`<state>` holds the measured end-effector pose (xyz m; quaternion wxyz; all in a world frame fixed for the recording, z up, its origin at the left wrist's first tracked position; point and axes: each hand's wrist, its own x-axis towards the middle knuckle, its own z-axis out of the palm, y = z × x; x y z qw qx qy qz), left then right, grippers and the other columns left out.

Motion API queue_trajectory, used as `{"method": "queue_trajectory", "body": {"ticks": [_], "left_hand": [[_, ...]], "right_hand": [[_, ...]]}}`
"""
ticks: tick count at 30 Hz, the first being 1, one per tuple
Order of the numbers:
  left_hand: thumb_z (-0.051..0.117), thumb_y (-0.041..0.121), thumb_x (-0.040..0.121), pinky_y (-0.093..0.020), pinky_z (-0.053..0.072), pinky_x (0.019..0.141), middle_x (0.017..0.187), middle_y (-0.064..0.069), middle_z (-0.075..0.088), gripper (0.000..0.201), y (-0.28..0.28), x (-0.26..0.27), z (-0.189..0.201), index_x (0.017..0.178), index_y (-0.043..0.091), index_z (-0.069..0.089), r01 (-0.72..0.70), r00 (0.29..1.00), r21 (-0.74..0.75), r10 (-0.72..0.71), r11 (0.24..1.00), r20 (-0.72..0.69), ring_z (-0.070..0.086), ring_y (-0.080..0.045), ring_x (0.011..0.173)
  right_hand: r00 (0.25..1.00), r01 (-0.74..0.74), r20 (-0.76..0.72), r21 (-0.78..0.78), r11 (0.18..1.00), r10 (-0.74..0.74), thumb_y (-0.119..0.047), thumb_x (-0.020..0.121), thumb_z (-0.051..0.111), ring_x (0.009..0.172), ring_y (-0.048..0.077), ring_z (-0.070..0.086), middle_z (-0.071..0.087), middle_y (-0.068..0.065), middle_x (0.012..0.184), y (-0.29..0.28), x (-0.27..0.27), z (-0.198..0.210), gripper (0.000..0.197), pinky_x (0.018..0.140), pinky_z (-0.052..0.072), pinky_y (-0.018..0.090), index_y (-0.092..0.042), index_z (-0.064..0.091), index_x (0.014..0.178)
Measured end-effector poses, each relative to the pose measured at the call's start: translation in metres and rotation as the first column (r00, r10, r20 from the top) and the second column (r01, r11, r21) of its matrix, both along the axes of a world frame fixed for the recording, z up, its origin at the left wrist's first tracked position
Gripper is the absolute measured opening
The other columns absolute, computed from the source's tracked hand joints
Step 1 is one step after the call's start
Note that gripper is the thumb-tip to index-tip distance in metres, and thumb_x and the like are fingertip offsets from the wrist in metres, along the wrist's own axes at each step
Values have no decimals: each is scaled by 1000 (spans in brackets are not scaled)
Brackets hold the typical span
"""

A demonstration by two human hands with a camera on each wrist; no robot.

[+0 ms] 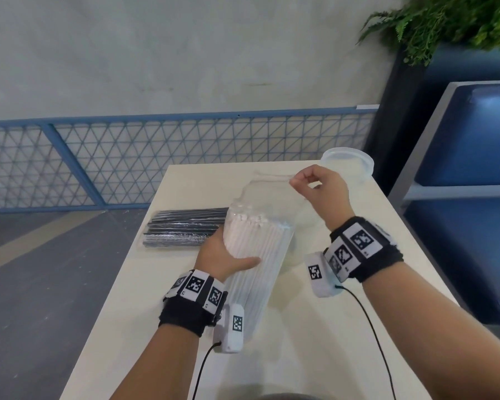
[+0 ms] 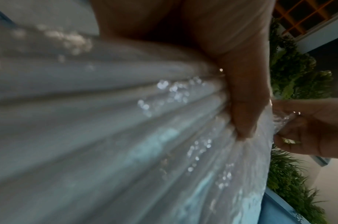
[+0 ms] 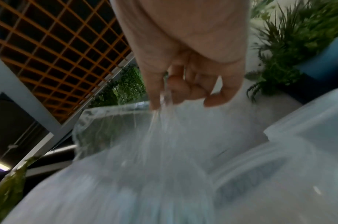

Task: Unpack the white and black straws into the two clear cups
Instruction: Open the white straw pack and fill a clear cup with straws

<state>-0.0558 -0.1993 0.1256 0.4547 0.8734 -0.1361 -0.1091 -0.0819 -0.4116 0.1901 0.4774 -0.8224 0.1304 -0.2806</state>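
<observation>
While the white straws (image 1: 257, 243) sit bundled inside their clear bag (image 1: 267, 194), held tilted above the table (image 1: 315, 327), not one of them has reached a cup, so this job looks barely begun. Left hand (image 1: 223, 255) wraps the bundle around its middle, thumb across the near side and fingers curled behind; the left wrist view confirms a thumb pressed hard into the ribbed plastic. Right hand (image 1: 319, 187) is up at the bag's mouth, thumb and forefinger pinching the loose film, the other fingers curled in, wrist cocked high over the table. From the right wrist camera you can see the film stretched taut from that pinch and the mouth gaping, so the bag appears open. What's left, by my reckoning: draw the white straws out and stand them in a cup, then do it all again with the black straws (image 1: 185, 229), which lie flat in their own wrapper on the table just left of the bundle, seemingly untouched. One cup (image 1: 348, 164) stands at the far right corner, beyond the right hand; a second shows close by in the right wrist view. Both cups look free of straws.
</observation>
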Motion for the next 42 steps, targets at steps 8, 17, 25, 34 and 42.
{"method": "queue_trajectory", "body": {"ticks": [8, 17, 25, 34, 42], "left_hand": [[88, 22, 54, -29, 47, 85, 104, 1, 64, 69, 3, 2, -2, 114, 18, 54, 46, 997, -18, -47, 999, -62, 59, -16, 98], [89, 26, 53, -32, 48, 89, 111, -3, 65, 73, -1, 7, -8, 117, 15, 54, -2, 998, -23, 1, 1000, -57, 60, -20, 105], [88, 36, 52, -32, 46, 89, 113, 1, 60, 87, -2, 1, -1, 126, 16, 47, -47, 997, -43, 50, 998, 66, 54, -17, 107], [88, 22, 55, -19, 35, 80, 102, 7, 53, 78, 1, -5, -6, 118, 22, 41, -206, 966, -211, 233, 956, 114, 51, -14, 99], [87, 36, 54, -29, 36, 98, 135, -9, 49, 111, 0, 5, -7, 142, 14, 24, -174, 983, -25, 175, 984, 60, 44, -26, 127]], "right_hand": [[890, -214, -309, 366, 906, 335, -4, 79, 70, 60, 8, 44, 57, -5, 72, -30, 6, 39, 16, 64, 40, 19, -19, 63, 82], [990, -139, 44, 382, 914, 132, -7, 84, 65, 80, 1, 58, 61, -9, 93, -14, 0, 35, 18, 78, 45, 19, -22, 61, 93], [924, -381, -198, -401, 833, 327, -11, 95, 46, 94, 16, 62, 70, 4, 105, 51, -7, 7, 24, 81, 39, 14, -11, 66, 110], [776, -619, -435, -394, 679, 456, -14, 85, 63, 87, 10, 53, 62, 5, 120, 67, 15, 26, 34, 72, 33, 11, -14, 62, 119], [714, -690, -592, -506, 518, 374, -23, 79, 69, 101, 24, 57, 61, 10, 114, 75, 32, 25, 40, 78, 39, 25, -5, 61, 115]]}}
